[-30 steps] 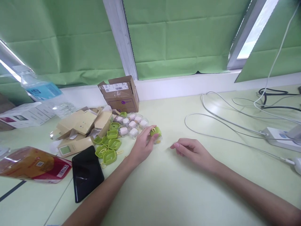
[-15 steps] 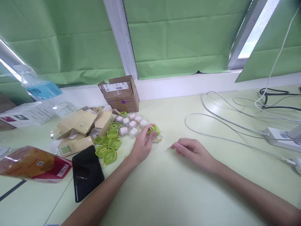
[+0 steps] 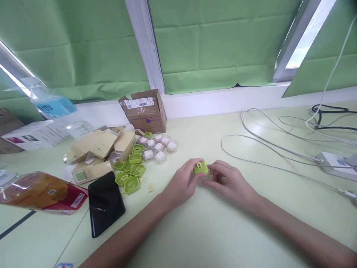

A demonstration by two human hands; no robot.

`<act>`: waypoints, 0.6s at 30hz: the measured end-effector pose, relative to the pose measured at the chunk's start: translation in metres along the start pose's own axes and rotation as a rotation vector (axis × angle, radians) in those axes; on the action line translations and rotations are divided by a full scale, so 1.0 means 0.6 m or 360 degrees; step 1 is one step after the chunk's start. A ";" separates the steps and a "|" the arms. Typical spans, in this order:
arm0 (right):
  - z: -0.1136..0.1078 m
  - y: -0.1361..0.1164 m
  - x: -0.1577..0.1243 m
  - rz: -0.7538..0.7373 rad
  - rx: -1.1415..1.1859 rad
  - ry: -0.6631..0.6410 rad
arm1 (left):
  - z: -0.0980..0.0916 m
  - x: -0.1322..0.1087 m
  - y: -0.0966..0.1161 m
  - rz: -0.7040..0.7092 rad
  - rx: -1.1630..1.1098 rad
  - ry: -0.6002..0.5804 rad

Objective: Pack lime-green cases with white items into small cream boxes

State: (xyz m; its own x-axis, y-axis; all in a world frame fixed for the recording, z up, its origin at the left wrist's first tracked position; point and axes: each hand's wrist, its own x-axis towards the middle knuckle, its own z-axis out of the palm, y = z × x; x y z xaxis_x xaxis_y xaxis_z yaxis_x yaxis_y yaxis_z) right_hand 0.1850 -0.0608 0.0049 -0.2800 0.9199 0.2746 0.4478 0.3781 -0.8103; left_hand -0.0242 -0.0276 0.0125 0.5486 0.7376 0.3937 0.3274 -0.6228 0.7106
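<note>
The left hand (image 3: 182, 184) has just carried the green case (image 3: 200, 168) rightward, from left of the right hand to a spot slightly right of and below the centre of the frame; its thumb and fingers pinch the case from the left, the yellow loop on the case pointing up. The right hand (image 3: 224, 176), a moment ago well apart, now meets it from the other side, fingers curled around its right edge; whether they pinch or merely steady it I cannot tell. I take this as a turn from one-handed carrying to two-handed work on the case. As for the rest, at lower left lies a juice bottle (image 3: 47, 193), with white boxes (image 3: 39, 134) and a water bottle (image 3: 61, 111) above it. Next come opened cartons (image 3: 93, 173) and a tablet (image 3: 106, 204), near the left arm (image 3: 139, 227) and probably the likeliest thing for it to brush. Right of these, green shells (image 3: 131, 185) sit beside clear pods (image 3: 160, 157) with white pieces inside, below a brown box (image 3: 147, 113). A loose tag (image 3: 150, 188) lies near the left wrist. Cables (image 3: 311, 159) and a power strip (image 3: 338, 165) fill the right side, apart from the hands.
</note>
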 end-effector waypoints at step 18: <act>-0.004 -0.012 0.005 0.0137 -0.0018 -0.0035 | -0.003 0.002 -0.004 0.0119 0.0025 0.0002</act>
State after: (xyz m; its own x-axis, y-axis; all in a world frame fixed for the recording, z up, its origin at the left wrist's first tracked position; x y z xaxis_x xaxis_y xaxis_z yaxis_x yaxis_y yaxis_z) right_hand 0.1830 -0.0607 0.0130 -0.2585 0.9465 0.1930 0.4804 0.2993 -0.8244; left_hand -0.0259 -0.0248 0.0124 0.5711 0.6892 0.4459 0.2977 -0.6801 0.6699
